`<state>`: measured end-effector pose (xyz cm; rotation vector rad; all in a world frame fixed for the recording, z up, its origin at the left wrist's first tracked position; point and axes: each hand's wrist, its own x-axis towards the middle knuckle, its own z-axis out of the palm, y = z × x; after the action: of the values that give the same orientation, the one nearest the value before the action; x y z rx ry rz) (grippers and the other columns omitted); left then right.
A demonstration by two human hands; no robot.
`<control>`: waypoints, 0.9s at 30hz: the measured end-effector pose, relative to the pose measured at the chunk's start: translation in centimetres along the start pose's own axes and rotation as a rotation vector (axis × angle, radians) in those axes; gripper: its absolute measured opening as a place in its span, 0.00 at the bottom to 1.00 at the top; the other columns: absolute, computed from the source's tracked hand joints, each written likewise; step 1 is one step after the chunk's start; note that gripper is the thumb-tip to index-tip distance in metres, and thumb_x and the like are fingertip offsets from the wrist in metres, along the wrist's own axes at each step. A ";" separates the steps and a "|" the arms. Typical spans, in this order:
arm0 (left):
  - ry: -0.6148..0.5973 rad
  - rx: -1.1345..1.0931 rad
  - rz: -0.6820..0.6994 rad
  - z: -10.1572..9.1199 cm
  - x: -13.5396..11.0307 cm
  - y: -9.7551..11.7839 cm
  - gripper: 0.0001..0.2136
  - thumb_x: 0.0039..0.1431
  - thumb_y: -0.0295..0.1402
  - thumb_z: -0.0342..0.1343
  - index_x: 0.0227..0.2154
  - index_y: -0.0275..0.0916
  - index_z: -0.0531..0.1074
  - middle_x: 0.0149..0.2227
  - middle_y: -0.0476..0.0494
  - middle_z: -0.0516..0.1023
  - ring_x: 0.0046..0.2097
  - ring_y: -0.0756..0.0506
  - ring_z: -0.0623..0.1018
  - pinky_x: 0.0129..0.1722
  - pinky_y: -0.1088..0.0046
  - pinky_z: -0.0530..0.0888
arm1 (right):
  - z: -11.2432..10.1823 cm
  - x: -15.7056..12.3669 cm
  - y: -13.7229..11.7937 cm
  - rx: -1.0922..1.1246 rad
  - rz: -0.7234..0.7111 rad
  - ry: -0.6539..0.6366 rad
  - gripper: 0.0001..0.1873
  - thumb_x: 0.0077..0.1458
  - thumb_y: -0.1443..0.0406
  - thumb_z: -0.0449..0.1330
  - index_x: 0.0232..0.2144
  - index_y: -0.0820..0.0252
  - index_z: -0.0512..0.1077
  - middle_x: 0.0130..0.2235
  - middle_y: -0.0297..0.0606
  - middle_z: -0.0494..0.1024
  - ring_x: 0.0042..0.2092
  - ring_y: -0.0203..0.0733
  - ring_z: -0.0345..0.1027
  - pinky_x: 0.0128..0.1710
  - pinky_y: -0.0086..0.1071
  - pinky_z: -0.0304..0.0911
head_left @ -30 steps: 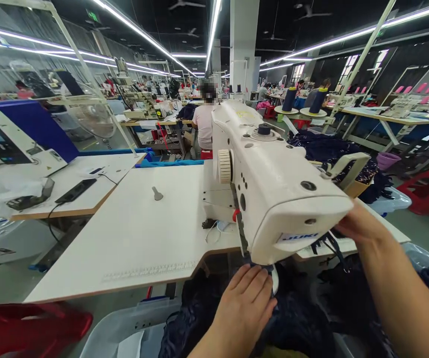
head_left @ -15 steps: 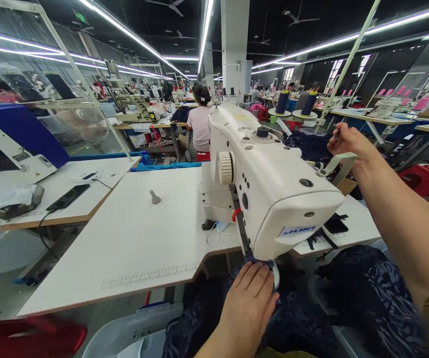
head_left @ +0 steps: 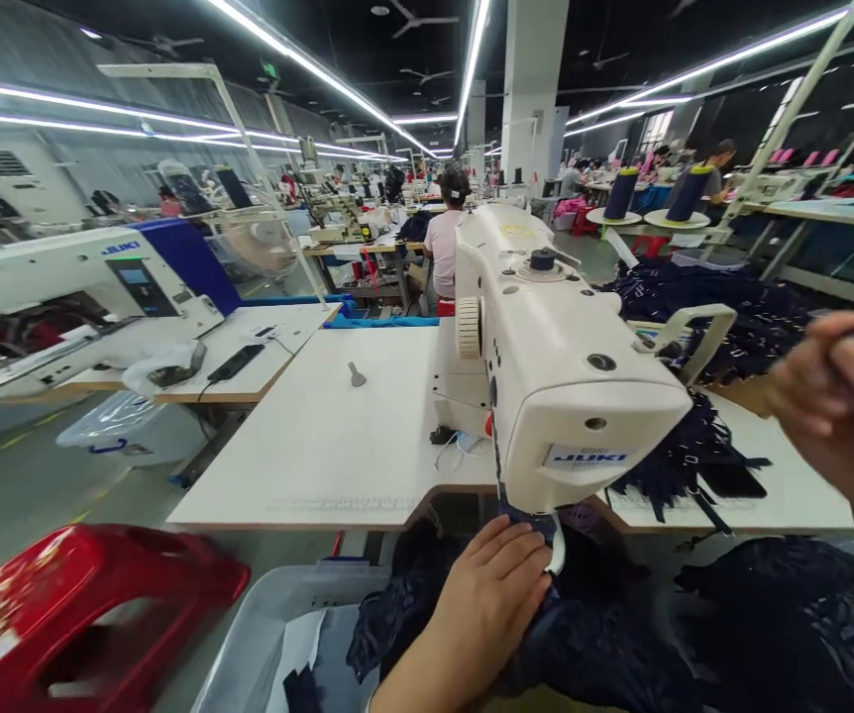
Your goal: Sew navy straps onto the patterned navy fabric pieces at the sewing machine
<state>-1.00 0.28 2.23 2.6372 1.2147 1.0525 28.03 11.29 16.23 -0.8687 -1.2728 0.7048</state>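
My left hand [head_left: 492,579] lies flat, fingers stretched together, on navy patterned fabric [head_left: 597,634] at the needle end of a white JUKI sewing machine [head_left: 572,366]. The cloth beneath its palm is hidden, and more of the fabric hangs down toward my lap. At the right edge, my right hand [head_left: 835,381] is raised and closed, blurred by motion. Something dark navy or purple shows at the top of that fist, too unclear to name. It is held above the right side of the worktable [head_left: 805,475], apart from the machine.
Dark straps [head_left: 684,456] are heaped beside a phone [head_left: 731,480] on the right. A grey metal piece [head_left: 356,374] lies on the left tabletop [head_left: 308,446]. Below are a clear plastic bin [head_left: 249,634] and a red stool [head_left: 100,594]. A co-worker [head_left: 443,248] sits ahead.
The view has swung left, showing more of the red stool and neighbouring machine. My right hand has drawn back toward me and to the right. My left hand stays on the fabric.
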 end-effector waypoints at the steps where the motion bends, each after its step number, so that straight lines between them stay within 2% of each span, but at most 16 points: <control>1: -0.010 -0.012 -0.010 -0.1 0.0 0.0 0.12 0.69 0.30 0.46 0.48 0.38 0.72 0.48 0.44 0.79 0.53 0.48 0.76 0.60 0.65 0.68 | 0.3 -2.8 0.7 0.079 0.057 -0.066 0.12 0.51 0.57 0.66 0.39 0.50 0.74 0.18 0.27 0.60 0.18 0.31 0.53 0.18 0.31 0.48; 4: -0.051 -0.036 -0.049 -0.6 -0.2 -0.2 0.12 0.70 0.31 0.45 0.50 0.38 0.71 0.49 0.45 0.78 0.55 0.50 0.75 0.62 0.66 0.64 | 2.4 -9.4 3.8 -0.089 0.342 -0.221 0.14 0.50 0.52 0.66 0.37 0.48 0.72 0.22 0.33 0.69 0.19 0.37 0.59 0.16 0.33 0.56; 5: -0.058 -0.044 -0.061 -0.7 -0.3 -0.2 0.12 0.71 0.32 0.44 0.49 0.38 0.71 0.49 0.46 0.78 0.55 0.50 0.74 0.63 0.66 0.63 | 3.3 -10.9 5.1 -0.123 0.405 -0.304 0.15 0.51 0.51 0.65 0.37 0.49 0.71 0.22 0.32 0.68 0.20 0.38 0.61 0.18 0.33 0.59; 7: -0.064 -0.063 -0.083 -0.9 -0.5 -0.3 0.13 0.71 0.33 0.44 0.50 0.39 0.71 0.49 0.46 0.78 0.55 0.51 0.74 0.64 0.66 0.61 | 5.1 -12.8 7.8 -0.168 0.482 -0.430 0.14 0.53 0.50 0.62 0.33 0.53 0.68 0.23 0.30 0.66 0.24 0.38 0.62 0.24 0.33 0.63; 10: -0.060 -0.095 -0.102 -1.0 -0.8 -0.3 0.12 0.71 0.34 0.46 0.51 0.40 0.70 0.50 0.47 0.78 0.55 0.51 0.74 0.65 0.67 0.59 | 7.0 -13.9 10.7 -0.245 0.486 -0.494 0.18 0.55 0.50 0.59 0.25 0.54 0.62 0.23 0.28 0.62 0.26 0.37 0.60 0.27 0.31 0.59; 13: -0.073 -0.097 -0.111 -1.0 -0.9 -0.4 0.12 0.70 0.33 0.47 0.51 0.40 0.70 0.50 0.48 0.78 0.55 0.52 0.74 0.65 0.68 0.58 | 7.5 -14.1 11.6 -0.279 0.506 -0.502 0.17 0.56 0.52 0.58 0.26 0.55 0.60 0.25 0.27 0.60 0.28 0.36 0.58 0.28 0.30 0.56; 18: -0.082 -0.022 -0.063 -0.7 -0.6 -0.5 0.11 0.70 0.32 0.47 0.51 0.40 0.70 0.50 0.48 0.78 0.56 0.52 0.73 0.64 0.68 0.58 | 8.0 -14.8 11.1 -0.195 0.580 -0.492 0.13 0.56 0.54 0.58 0.30 0.55 0.63 0.27 0.27 0.59 0.30 0.37 0.56 0.30 0.30 0.57; 23: -0.099 0.019 -0.021 -0.6 -0.2 -0.3 0.10 0.68 0.32 0.49 0.49 0.40 0.71 0.48 0.48 0.78 0.55 0.51 0.73 0.64 0.68 0.59 | 9.1 -16.1 11.6 -0.029 0.679 -0.338 0.12 0.56 0.54 0.59 0.38 0.54 0.66 0.29 0.28 0.62 0.33 0.38 0.58 0.33 0.29 0.59; 27: -0.138 0.025 -0.022 -0.7 0.1 -0.2 0.11 0.67 0.32 0.51 0.51 0.40 0.70 0.50 0.48 0.77 0.56 0.51 0.72 0.64 0.68 0.60 | 9.7 -16.7 11.8 0.182 0.748 -0.257 0.16 0.57 0.54 0.61 0.44 0.52 0.66 0.36 0.31 0.70 0.42 0.40 0.64 0.42 0.30 0.62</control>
<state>-1.56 0.32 2.77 2.6577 1.2317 0.8416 15.87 4.72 -1.64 -1.1333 -1.0662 1.5397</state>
